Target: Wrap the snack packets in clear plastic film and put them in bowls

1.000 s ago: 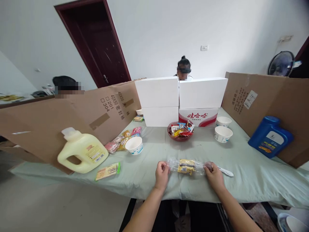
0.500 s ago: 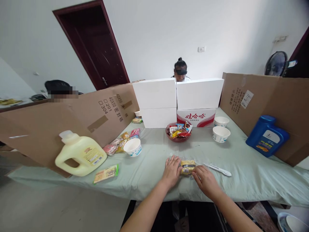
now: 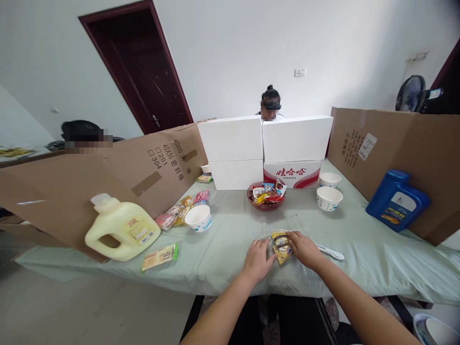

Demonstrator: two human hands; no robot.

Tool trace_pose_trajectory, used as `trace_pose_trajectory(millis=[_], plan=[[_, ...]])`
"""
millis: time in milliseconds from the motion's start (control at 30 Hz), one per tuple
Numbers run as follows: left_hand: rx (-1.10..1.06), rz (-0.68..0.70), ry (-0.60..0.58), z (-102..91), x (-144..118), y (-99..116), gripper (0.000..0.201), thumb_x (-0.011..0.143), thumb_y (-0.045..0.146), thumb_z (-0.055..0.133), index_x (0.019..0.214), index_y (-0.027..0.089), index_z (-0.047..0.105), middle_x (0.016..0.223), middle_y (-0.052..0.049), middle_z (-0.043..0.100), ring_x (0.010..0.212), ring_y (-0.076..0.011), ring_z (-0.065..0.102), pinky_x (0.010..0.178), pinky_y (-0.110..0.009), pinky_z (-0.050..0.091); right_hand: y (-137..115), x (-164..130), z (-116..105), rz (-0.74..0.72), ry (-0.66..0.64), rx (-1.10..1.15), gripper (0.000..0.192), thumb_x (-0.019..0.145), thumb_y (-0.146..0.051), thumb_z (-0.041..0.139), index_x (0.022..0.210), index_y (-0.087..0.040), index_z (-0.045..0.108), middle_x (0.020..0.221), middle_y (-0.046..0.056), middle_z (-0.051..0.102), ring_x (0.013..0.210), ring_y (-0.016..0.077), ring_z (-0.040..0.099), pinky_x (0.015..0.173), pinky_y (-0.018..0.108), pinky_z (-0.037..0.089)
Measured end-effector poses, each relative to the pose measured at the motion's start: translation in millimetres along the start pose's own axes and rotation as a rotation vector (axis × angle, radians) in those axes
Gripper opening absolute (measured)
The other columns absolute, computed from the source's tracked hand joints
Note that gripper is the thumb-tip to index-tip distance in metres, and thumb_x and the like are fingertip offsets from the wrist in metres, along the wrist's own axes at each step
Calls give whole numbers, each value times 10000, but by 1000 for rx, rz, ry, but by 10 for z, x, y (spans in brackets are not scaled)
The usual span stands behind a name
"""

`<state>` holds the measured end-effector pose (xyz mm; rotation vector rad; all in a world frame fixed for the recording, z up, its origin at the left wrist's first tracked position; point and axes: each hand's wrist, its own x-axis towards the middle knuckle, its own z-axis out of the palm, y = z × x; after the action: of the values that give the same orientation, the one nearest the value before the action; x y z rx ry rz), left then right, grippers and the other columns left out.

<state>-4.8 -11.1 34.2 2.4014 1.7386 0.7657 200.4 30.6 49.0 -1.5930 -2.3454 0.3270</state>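
A clear bag of yellow-wrapped snack packets (image 3: pixel 281 248) lies in front of me on the cloth, turned at a slant. My left hand (image 3: pixel 258 261) grips its left side, fingers curled and thumb along the lower edge. On the upper right, my right hand (image 3: pixel 304 248) has its fingers closed over the bag's edge. Just right of that hand lies a white-handled cutter (image 3: pixel 332 252), its left end partly hidden. Beyond the bag stands a dark red bowl (image 3: pixel 264 207) full of wrapped sweets.
On the left are a pale yellow jug (image 3: pixel 125 230), a flat snack pack (image 3: pixel 160 258), a paper bowl (image 3: pixel 199 218) and bagged snacks (image 3: pixel 176 215). To the right stand two paper bowls (image 3: pixel 329 199) and a blue bottle (image 3: pixel 397 201). White boxes (image 3: pixel 233 139) and cardboard panels (image 3: pixel 388 158) border the table.
The bag has turned from level to slanted. My right hand has moved up over its upper right edge, and my left hand's spread fingers have curled onto its left side.
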Motion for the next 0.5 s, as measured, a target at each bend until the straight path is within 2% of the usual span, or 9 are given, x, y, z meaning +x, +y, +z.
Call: trace_pose_trajectory(millis=[67,167,200,267,333,367,433,500], plan=[[36,-53,-60,13,-14,33,270,765,269,680,1018,175,655,970,-77,687,917,-269,597,818,-407,471,-18,15,-45,76,-34,-26,393,955,-302,332,1246,-167,560,1184,126,623,980,213,636,832,315,451],[66,-56,-61,-16,-73,72,67,802,165,605,837,189,656,845,-56,673,873,-255,591,801,-402,453,-14,20,-164,140,-65,-63,378,955,-322,340,1207,-176,582,1167,121,639,979,215,638,800,302,436],[69,-4,-36,-38,-113,77,102,821,133,561,811,188,647,844,-58,662,883,-248,581,812,-400,444,-5,11,-212,147,-78,-75,369,955,-315,341,1192,-180,590,1143,116,653,977,216,639,792,300,433],[52,191,-20,-96,-236,67,159,833,93,506,798,184,630,893,-69,644,928,-237,559,840,-389,432,18,-35,-311,149,-115,-100,341,950,-310,357,1121,-192,626,1043,106,691,939,224,651,763,303,432],[0,426,-85,-167,-395,32,154,806,73,515,809,189,618,978,-65,636,1014,-231,539,889,-378,420,28,-114,-403,146,-149,-128,295,928,-320,414,1019,-192,663,929,107,710,875,243,663,732,315,435],[-34,502,-145,-208,-475,12,149,783,72,537,819,196,612,1014,-54,635,1060,-229,527,920,-375,409,18,-159,-443,142,-155,-140,276,916,-320,441,986,-185,671,897,116,710,852,254,665,726,326,437],[-113,538,-262,-291,-593,-17,139,750,119,593,851,214,602,1031,-32,638,1101,-227,517,971,-375,387,-42,-238,-491,113,-139,-152,268,907,-320,465,996,-170,667,921,136,701,879,270,655,760,352,441],[-214,464,-319,-355,-617,-18,119,757,222,628,872,221,596,947,-25,648,1005,-211,560,944,-358,413,-157,-280,-475,36,-111,-134,276,915,-326,462,1069,-191,646,1014,123,684,983,257,620,847,357,429]])
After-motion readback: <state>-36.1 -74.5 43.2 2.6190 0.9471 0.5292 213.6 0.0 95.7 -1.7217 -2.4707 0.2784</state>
